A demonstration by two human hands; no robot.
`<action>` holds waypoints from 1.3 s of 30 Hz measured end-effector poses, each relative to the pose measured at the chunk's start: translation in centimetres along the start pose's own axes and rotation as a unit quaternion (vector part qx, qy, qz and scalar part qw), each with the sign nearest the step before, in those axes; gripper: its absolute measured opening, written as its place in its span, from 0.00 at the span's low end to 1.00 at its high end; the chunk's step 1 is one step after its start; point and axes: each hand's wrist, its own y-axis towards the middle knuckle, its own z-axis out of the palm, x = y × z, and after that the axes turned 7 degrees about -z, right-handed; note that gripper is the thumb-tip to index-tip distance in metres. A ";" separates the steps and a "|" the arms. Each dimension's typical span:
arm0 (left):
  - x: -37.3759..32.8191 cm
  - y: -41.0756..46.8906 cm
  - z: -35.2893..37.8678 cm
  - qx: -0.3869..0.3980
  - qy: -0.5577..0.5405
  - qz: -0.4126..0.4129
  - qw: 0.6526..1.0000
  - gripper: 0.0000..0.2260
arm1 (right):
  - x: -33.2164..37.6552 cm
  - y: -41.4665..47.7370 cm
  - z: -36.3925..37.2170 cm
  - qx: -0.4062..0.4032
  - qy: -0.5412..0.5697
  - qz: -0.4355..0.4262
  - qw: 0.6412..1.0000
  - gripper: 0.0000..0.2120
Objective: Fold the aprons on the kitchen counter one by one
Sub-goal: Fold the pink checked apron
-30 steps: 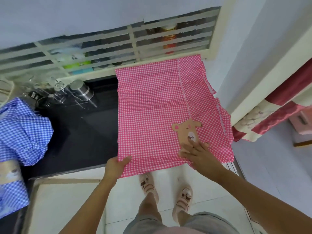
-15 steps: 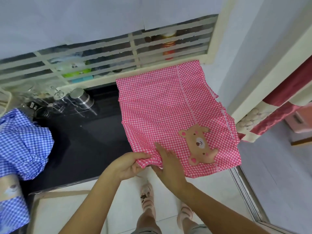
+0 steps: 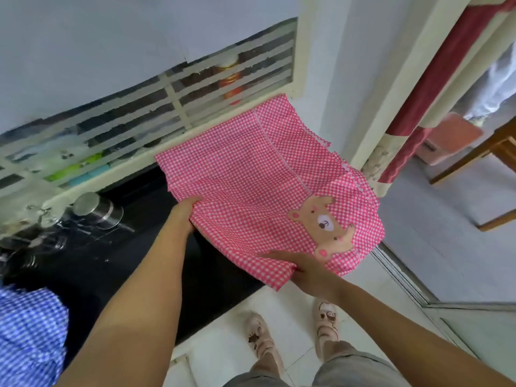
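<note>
Entry: folding, first item in hand.

Pink-and-white checked cloth apron (image 3: 251, 191) with a brown bear patch (image 3: 324, 227) lay spread at the right end of the black glossy worktop (image 3: 111, 263). Its far edge reached the sill of the cream louvred window (image 3: 173, 113). Its right side overhung the end of the worktop, and the near hem was lifted clear of the front edge.

Hands:
- Left hand (image 3: 185, 212) gripped the apron's left edge, with cloth gathered at the fingers.
- Right hand (image 3: 304, 268) held the near hem just below the bear patch. Its fingers (image 3: 275, 256) stretched along the top of the cloth and the thumb was hidden, so I judged the grip a pinch. A loose corner hung below it.

Progress (judgement): crease lines crossed the pink apron and trimmed layers showed at its right edge, so it may already have been doubled once. It was still broad and slack, not a finished packet. Further folds and a smoothing pass remained.

A blue-and-white checked apron (image 3: 28, 331) sat crumpled at the left end of the worktop, untouched and unfolded, so it was still to do. No finished folded apron was visible, so the task looked to be in its early part.

Also noted: a round steel container (image 3: 95, 210) near the window, well apart from the pink apron.
</note>
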 end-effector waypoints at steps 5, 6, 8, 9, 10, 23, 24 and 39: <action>-3.3 -0.5 -1.0 -0.102 -0.050 0.103 0.988 0.11 | 0.0 0.2 0.0 -0.106 0.193 0.136 0.966 0.06; -3.5 -1.1 -1.5 -0.114 -0.051 0.129 0.984 0.08 | 0.0 0.2 0.0 -0.096 0.262 0.149 0.949 0.10; -3.8 -2.4 -2.3 -0.146 -0.034 0.197 0.969 0.09 | -0.7 0.2 0.1 -0.052 0.409 0.192 0.890 0.41; -4.0 -2.9 -2.7 -0.163 -0.024 0.229 0.959 0.09 | -0.7 0.2 0.2 -0.034 0.454 0.208 0.866 0.49; -4.4 -3.6 -2.8 -0.181 -0.010 0.260 0.948 0.09 | -0.8 0.3 0.3 -0.022 0.489 0.219 0.844 0.53; -4.8 -2.2 19.2 -0.041 0.405 0.447 0.796 0.06 | -4.9 -5.3 -0.9 -0.252 0.534 0.252 0.766 0.40; -4.0 -1.7 20.2 -0.005 0.421 0.439 0.794 0.10 | -5.4 -5.7 -0.8 -0.263 0.536 0.253 0.761 0.39; 0.2 6.0 19.9 0.080 0.725 0.320 0.604 0.40 | -5.5 0.4 -10.1 -0.175 -0.001 0.295 0.939 0.12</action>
